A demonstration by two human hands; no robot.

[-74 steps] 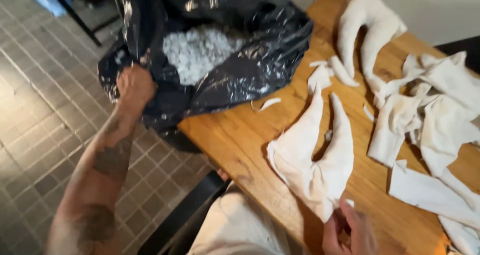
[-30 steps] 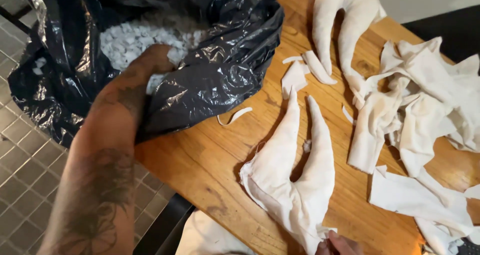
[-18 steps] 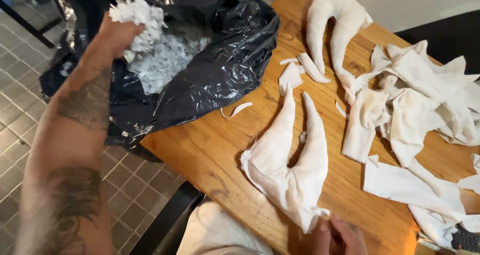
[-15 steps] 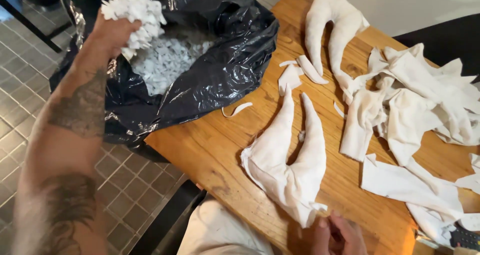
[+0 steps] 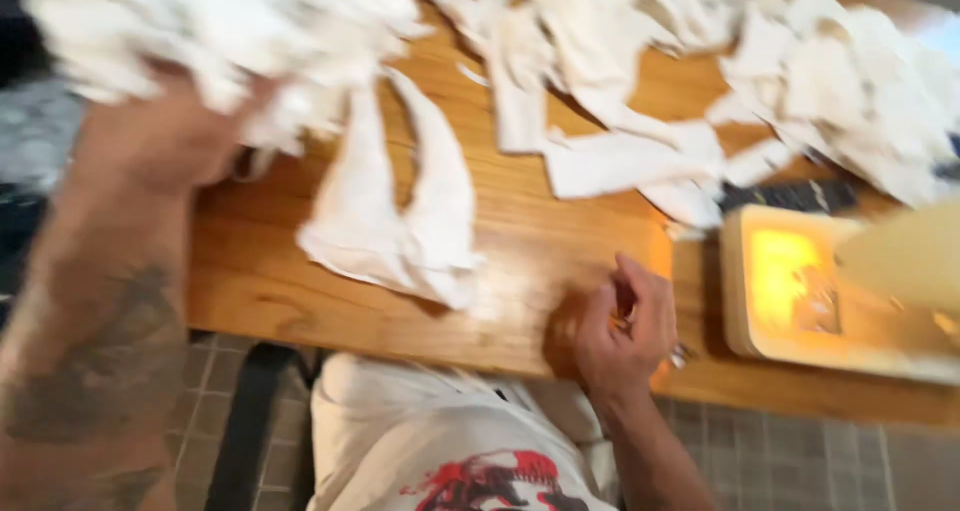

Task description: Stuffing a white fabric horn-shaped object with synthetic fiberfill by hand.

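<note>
The picture is blurred by motion. My left hand (image 5: pixel 165 136) is raised at the upper left, closed around a big clump of white stuffing (image 5: pixel 220 31) over the wooden table (image 5: pixel 540 241). Just right of it lies a white V-shaped fabric piece (image 5: pixel 400 221) on the table. My right hand (image 5: pixel 625 326) rests near the table's front edge with its fingers curled around a small thin metal object that I cannot make out clearly.
A heap of white fabric cut-outs (image 5: pixel 760 81) covers the far right of the table. A pale tray with a yellow inside (image 5: pixel 800 281) stands at the right. Grey tiled floor (image 5: pixel 800 471) lies below the table edge.
My left hand lifted a clump of white stuffing out of the black bag and carried it right, over the table. The view swung right, so the bag has left the picture.
</note>
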